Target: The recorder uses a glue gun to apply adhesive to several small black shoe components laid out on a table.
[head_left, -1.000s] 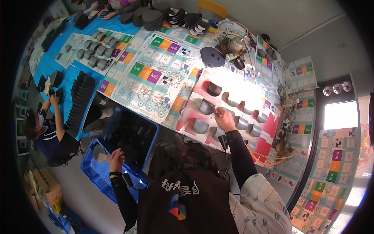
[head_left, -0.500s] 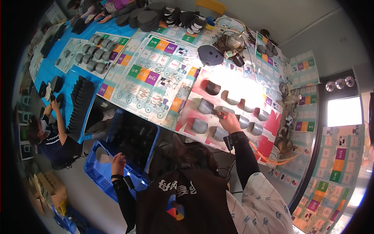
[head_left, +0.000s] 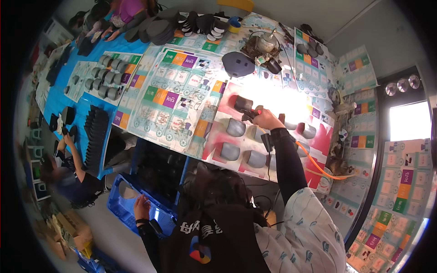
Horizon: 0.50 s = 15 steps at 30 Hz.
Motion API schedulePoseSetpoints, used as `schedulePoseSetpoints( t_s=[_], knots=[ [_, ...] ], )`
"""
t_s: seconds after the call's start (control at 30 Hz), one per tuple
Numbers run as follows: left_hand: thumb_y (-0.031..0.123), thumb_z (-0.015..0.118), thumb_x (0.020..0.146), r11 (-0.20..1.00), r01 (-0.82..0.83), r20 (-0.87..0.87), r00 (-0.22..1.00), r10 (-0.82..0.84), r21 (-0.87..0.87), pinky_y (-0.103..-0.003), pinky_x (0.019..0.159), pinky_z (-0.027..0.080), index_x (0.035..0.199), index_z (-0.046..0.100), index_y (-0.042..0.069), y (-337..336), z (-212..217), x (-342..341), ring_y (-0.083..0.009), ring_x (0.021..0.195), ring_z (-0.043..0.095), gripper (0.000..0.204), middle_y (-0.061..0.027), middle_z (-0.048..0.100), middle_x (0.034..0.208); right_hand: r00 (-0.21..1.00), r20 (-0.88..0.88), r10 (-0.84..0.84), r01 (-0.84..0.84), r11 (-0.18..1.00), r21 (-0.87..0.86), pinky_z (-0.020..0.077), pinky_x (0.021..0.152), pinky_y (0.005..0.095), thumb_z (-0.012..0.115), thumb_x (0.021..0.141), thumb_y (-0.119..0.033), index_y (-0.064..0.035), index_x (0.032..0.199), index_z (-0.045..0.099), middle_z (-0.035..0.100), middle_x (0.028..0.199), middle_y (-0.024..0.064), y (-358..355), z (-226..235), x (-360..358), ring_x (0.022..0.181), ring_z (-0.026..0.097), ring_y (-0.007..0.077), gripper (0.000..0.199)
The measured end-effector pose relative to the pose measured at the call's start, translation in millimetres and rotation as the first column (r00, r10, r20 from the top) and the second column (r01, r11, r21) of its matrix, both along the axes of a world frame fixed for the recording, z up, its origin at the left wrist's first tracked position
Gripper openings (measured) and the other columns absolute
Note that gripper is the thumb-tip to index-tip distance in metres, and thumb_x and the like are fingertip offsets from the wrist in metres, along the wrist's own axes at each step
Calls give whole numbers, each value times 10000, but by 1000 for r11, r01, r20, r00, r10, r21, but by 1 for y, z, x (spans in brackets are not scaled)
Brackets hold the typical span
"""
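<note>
My right hand [head_left: 267,119] is closed round a small dark spray gun with red parts [head_left: 250,113], which has an orange hose [head_left: 314,159] trailing off to the right. Its nozzle points left, close to a dark curved piece [head_left: 243,103] at the board's far left corner. Several more curved grey pieces, among them one at the near left [head_left: 230,151] and another beside it [head_left: 256,158], stand in rows on a red-stained white board [head_left: 214,152]. Away from the table, my left hand [head_left: 142,207] hovers over a blue plastic basket [head_left: 119,207], empty, with loosely bent fingers.
A dark oval piece [head_left: 238,64] lies beyond the board, near a crusted metal pot [head_left: 266,43]. Stacked dark pads [head_left: 159,29] line the far edge. At left, a co-worker [head_left: 68,175] sits by a blue-covered table [head_left: 82,109] holding grey and black pieces.
My right hand has carried the spray gun up and left, from the board's middle to the far left piece. My left hand stays over the basket. The view has shifted slightly.
</note>
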<state>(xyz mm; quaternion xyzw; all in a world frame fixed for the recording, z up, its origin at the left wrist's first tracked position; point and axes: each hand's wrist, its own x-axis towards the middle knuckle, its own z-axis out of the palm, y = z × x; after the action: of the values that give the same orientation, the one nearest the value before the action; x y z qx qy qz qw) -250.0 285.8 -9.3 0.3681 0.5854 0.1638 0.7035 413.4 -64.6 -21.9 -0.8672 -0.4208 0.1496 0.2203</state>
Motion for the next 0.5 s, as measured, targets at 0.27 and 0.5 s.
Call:
schedulePoseSetpoints(
  t_s=[0.27, 0.5],
  knots=[
    [201, 630, 999, 998, -54, -94, 994, 53, -15, -259, 598, 489, 1196, 632, 40, -38, 15, -11, -144, 723, 631, 254, -50, 673, 930, 767, -608, -204, 130, 978, -164, 381, 472, 378, 726, 647, -222, -5, 567, 593, 544, 542, 70, 46, 49, 19, 452, 485, 183, 267],
    [203, 630, 998, 1000, -18, -97, 995, 17, -10, -272, 600, 495, 1207, 632, 34, -45, 11, -2, -165, 737, 645, 269, -71, 682, 958, 633, -671, -387, 221, 920, -322, 299, 402, 311, 669, 670, -88, -24, 703, 615, 521, 556, 19, 20, 23, 38, 428, 430, 124, 90]
  ],
)
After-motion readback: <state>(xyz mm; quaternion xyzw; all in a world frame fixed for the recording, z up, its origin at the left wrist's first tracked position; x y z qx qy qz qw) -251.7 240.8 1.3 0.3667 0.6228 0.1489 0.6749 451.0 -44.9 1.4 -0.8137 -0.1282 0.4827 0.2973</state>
